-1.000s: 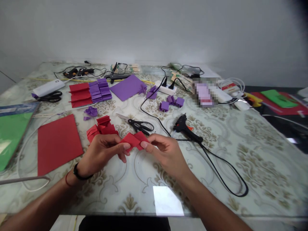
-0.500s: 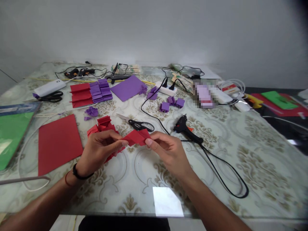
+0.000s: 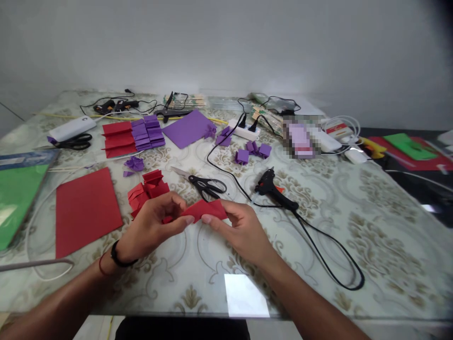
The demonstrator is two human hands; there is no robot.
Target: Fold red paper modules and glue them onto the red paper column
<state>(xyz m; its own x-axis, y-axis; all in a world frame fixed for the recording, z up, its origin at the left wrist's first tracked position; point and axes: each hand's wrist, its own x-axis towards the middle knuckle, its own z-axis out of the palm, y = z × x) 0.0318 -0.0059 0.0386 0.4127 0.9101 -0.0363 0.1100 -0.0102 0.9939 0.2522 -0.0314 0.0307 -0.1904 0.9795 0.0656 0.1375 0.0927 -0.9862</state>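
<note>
A folded piece of red paper (image 3: 205,211) is stretched between my two hands above the table. My left hand (image 3: 158,222) pinches its left end with thumb and fingers. At its right end, my right hand (image 3: 238,226) grips it, the thumb pressed on the near face. Several folded red paper pieces (image 3: 148,189) lie just behind my left hand, which partly hides them. Black-handled scissors (image 3: 203,183) rest beyond the paper, blades pointing left. To the right of them lies a black glue gun (image 3: 271,186) with its cable looping toward me.
Red paper sheets (image 3: 87,212) lie at left, beside green sheets (image 3: 21,198). Farther back are pleated red and purple strips (image 3: 146,132), a purple sheet (image 3: 189,128), folded purple pieces (image 3: 242,157) and a white power strip (image 3: 244,130). A black cord (image 3: 226,170) crosses mid-table.
Both hands have come slightly nearer to me with the red paper. My right thumb has slid left along it, and the paper looks more folded over.
</note>
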